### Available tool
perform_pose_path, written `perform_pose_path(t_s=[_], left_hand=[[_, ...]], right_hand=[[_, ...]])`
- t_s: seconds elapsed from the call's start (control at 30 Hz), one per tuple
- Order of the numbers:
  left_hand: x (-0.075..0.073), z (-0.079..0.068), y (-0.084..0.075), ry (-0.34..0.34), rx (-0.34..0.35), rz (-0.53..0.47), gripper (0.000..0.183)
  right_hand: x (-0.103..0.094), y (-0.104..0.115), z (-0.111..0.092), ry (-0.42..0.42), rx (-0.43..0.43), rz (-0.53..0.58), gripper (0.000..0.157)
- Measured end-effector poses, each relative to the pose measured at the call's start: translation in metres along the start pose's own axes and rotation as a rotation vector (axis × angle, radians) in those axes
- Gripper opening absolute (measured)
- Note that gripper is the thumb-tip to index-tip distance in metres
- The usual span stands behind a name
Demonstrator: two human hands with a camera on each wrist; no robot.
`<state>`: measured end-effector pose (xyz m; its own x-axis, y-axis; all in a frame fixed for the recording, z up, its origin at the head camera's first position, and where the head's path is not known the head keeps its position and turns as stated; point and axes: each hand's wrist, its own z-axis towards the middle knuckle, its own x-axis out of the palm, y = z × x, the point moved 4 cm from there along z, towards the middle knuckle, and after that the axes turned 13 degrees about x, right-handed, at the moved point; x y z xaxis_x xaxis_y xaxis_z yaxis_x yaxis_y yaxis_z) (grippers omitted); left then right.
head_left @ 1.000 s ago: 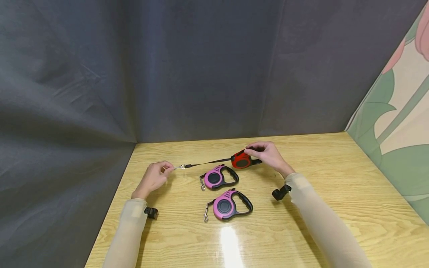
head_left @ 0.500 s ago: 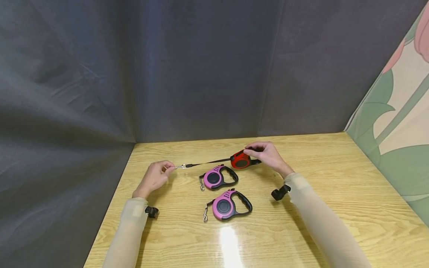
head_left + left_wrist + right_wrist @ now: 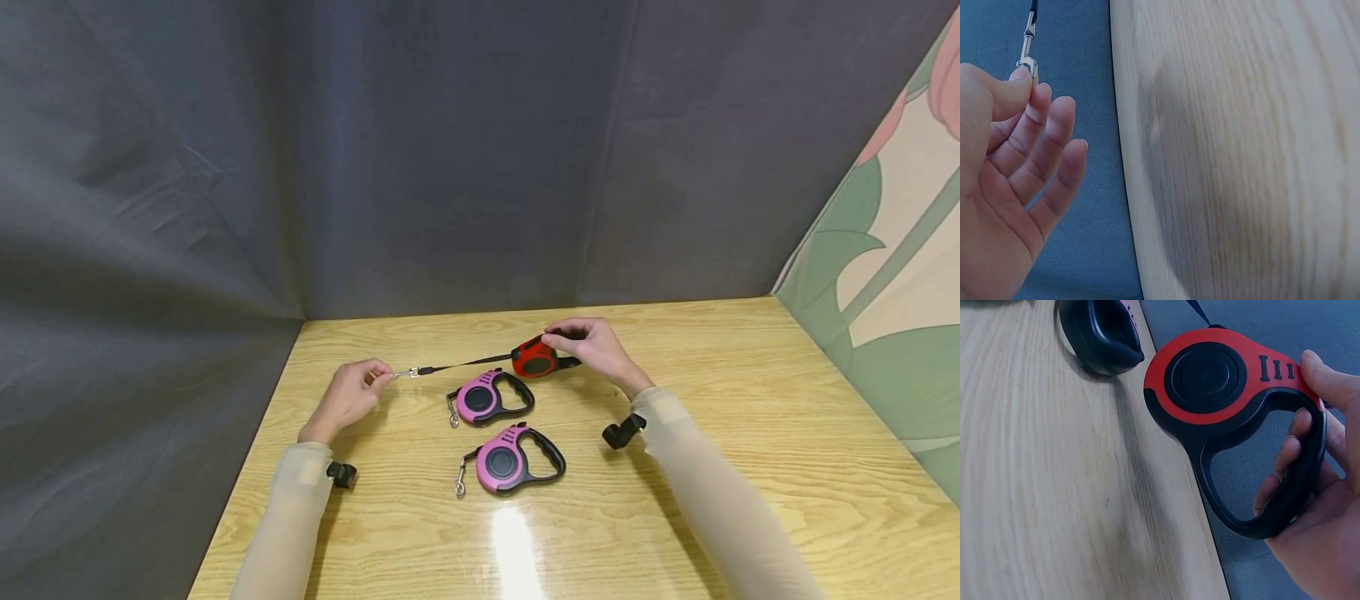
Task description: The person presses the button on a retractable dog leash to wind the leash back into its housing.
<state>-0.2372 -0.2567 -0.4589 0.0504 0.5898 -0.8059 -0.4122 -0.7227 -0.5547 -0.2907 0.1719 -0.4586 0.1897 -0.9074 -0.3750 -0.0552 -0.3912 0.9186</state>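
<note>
My right hand (image 3: 600,350) grips the black handle of a red and black retractable dog leash (image 3: 1204,375), its fingers passing through the loop in the right wrist view. From the leash's casing a black strap (image 3: 472,362) runs out straight to the left. At its end is a silver snap hook (image 3: 1027,50), which my left hand (image 3: 351,396) pinches between thumb and forefinger. The other left fingers are loosely bent. Two pink and black retractable leashes lie between the hands: one pink leash (image 3: 480,398) just below the strap, another pink leash (image 3: 501,461) nearer me.
The wooden table (image 3: 420,533) ends at a dark grey fabric wall (image 3: 450,167) at the back and left. A floral panel (image 3: 885,275) stands along the right side. Each wrist bears a small black camera.
The right hand and the red leash have shifted slightly left. My left hand has moved a touch right, still pinching the hook. The pink leashes stay in place.
</note>
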Motion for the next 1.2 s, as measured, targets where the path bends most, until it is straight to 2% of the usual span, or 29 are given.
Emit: perform_pose_path(t_s=[0.8,1.2], left_hand=[[0.006,0.004,-0.001,-0.006,0.002,-0.021,0.018],[0.011,0.006,-0.005,-0.009,0.029,-0.022,0.016]], right_hand=[[0.015,0.005,0.008,0.02,-0.013,0.017,0.034],[0.02,0.009,0.006,0.023,-0.028,0.007,0.033]])
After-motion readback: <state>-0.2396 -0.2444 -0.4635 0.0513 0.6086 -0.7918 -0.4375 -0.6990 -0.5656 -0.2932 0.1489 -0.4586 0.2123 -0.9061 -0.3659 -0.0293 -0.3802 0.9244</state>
